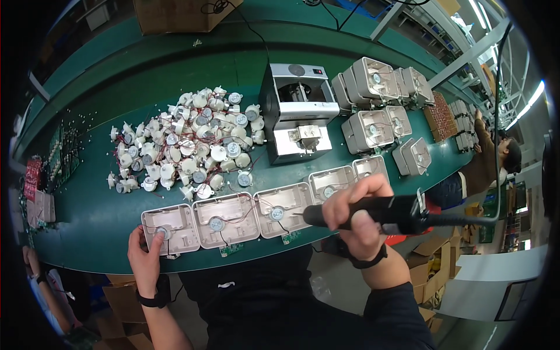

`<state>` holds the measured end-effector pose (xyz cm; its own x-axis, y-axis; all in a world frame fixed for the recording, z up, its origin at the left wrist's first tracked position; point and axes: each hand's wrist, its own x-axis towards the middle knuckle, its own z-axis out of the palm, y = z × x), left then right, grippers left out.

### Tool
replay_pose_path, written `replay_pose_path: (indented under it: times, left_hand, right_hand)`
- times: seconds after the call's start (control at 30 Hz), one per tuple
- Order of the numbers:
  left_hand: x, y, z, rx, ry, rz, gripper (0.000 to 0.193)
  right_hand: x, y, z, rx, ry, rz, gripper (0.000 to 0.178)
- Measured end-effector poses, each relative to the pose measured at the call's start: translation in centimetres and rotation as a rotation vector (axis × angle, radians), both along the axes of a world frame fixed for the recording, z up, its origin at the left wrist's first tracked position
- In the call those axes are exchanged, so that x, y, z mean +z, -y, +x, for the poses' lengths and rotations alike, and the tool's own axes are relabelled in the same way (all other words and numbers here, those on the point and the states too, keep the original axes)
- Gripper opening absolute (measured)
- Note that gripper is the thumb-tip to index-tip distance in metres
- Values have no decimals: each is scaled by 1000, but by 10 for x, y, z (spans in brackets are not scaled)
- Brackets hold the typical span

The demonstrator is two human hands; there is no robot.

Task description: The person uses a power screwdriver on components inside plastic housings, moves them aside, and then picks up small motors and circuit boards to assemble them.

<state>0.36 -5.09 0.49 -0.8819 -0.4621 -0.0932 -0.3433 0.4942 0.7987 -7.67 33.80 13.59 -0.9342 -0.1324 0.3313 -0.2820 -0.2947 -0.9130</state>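
Note:
A row of off-white plastic casings runs along the near bench edge. My left hand (144, 256) grips the left end of the leftmost casing (185, 224), its thumb on the round metal-faced part (164, 233) inside. My right hand (363, 236) is closed around a black corded electric screwdriver (388, 214). The screwdriver's tip points left, over the right side of the third casing (294, 198), near its round part (276, 214). The second casing (236, 201) holds a similar round part with thin wires. Small green circuit boards (231, 249) hang at the casings' near sides.
Loose white round parts with red wires form a large pile (186, 140) on the green bench (93, 219). Behind the row stands a black and silver machine (298, 111). Stacked casings (373, 128) fill the right. A co-worker (487, 160) sits farther right; another person's arm (49, 291) shows at left.

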Motion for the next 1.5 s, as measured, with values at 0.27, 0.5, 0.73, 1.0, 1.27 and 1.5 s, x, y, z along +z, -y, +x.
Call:
replay_pose_path:
  times: [0.27,0.5,0.73,1.0,1.27,1.5]
  left_hand:
    - [1,-2,-1,5,8,28,45]
    - [9,-6,-1,8,10,83,40]
    - [10,-6,-6,-10,12,35,37]
    - [14,-22,-5,-49,57,20,37]
    - [12,-47,-12,-79,42,32,55]
    - [8,-50,-17,-139,-20,188,65]
  right_hand:
    - [-28,8,-6,77,-53,-70,32]
    - [-33,19,-6,0,7,99,31]
    - [-35,11,-7,22,-34,232,30]
    - [22,-12,-61,-154,-219,-55,20]
    - [21,-11,-107,-267,-172,86,13]
    - [20,-7,-21,-124,-13,5,23]
